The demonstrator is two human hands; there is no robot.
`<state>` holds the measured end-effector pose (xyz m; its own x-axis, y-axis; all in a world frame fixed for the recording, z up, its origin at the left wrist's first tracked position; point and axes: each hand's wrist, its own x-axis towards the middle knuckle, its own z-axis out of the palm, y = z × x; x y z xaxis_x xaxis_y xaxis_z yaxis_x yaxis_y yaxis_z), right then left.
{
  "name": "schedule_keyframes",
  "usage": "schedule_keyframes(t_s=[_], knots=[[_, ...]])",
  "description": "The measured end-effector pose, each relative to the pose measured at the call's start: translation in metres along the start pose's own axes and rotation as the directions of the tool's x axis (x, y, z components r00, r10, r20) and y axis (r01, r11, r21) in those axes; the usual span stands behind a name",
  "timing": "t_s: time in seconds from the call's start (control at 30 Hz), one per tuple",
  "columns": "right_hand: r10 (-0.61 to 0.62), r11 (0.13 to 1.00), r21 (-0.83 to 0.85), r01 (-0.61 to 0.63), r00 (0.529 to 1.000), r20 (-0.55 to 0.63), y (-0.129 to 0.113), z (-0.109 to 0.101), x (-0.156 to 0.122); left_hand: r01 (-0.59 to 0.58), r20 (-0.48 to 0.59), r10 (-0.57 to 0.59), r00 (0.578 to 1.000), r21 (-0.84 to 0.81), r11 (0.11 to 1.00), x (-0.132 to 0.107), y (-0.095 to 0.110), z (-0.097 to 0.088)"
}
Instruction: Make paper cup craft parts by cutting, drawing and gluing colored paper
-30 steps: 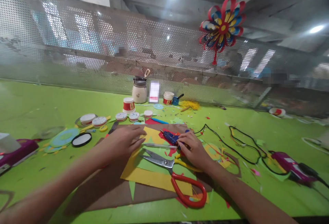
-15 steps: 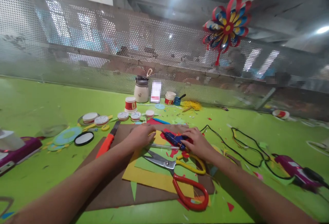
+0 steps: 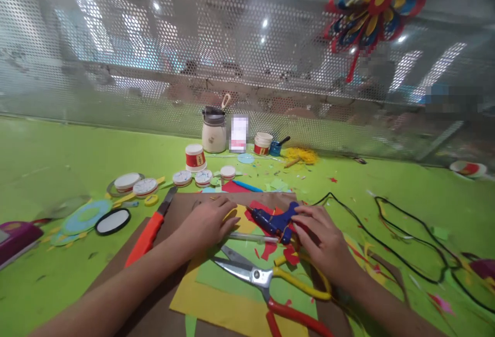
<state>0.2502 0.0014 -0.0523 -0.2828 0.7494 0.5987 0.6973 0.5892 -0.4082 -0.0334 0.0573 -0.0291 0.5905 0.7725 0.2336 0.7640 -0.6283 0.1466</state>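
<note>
Pressing my left hand [image 3: 207, 222] palm-down on the yellow paper sheet [image 3: 228, 311], fingers loosely bent, holding nothing. My right hand [image 3: 323, 239] has its fingertips closed on the grip of the blue glue gun [image 3: 273, 221], which lies on its side on the red paper scraps [image 3: 266, 249] between my two hands, nozzle pointing toward the left hand; it is not lifted. A clear glue stick [image 3: 251, 237] lies just in front of the gun. The scissors [image 3: 266, 277] are set down on the green paper [image 3: 216, 275], near my right wrist. All of it sits on brown cardboard [image 3: 181, 205], with an orange utility knife [image 3: 149, 231] at its left edge. Judgement: cutting looks largely done, given the loose coloured pieces and the parked scissors. Gluing looks barely begun. I see no glue bead and cannot tell whether any pieces are joined.
</note>
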Motion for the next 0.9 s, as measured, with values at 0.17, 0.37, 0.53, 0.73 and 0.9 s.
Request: schedule_keyframes(t_s=[0.17, 0.37, 0.53, 0.73, 0.9], knots=[[0.015, 0.996, 0.088, -0.01, 0.998, -0.053, -0.009, 0.001, -0.003, 0.002, -0.039, -0.001, 0.999, 0.015, 1.0, -0.002, 0.003, -0.005], [-0.009, 0.992, 0.124, 0.014, 0.999, -0.037, -0.01, 0.005, -0.007, -0.041, -0.122, 0.038, 0.992, -0.022, 0.999, -0.002, 0.004, -0.006], [0.001, 0.987, 0.163, 0.005, 0.999, -0.032, -0.011, 0.004, -0.008, -0.028, -0.198, 0.024, 0.98, -0.016, 0.999, -0.002, -0.003, -0.009], [0.025, 0.983, 0.183, -0.016, 0.999, -0.046, -0.014, 0.003, -0.008, 0.063, -0.299, -0.06, 0.952, 0.001, 0.998, -0.005, -0.01, -0.009], [0.017, 0.991, 0.135, -0.01, 0.998, -0.053, -0.015, 0.005, -0.008, 0.133, -0.208, -0.128, 0.97, 0.012, 0.991, -0.005, -0.007, -0.007]])
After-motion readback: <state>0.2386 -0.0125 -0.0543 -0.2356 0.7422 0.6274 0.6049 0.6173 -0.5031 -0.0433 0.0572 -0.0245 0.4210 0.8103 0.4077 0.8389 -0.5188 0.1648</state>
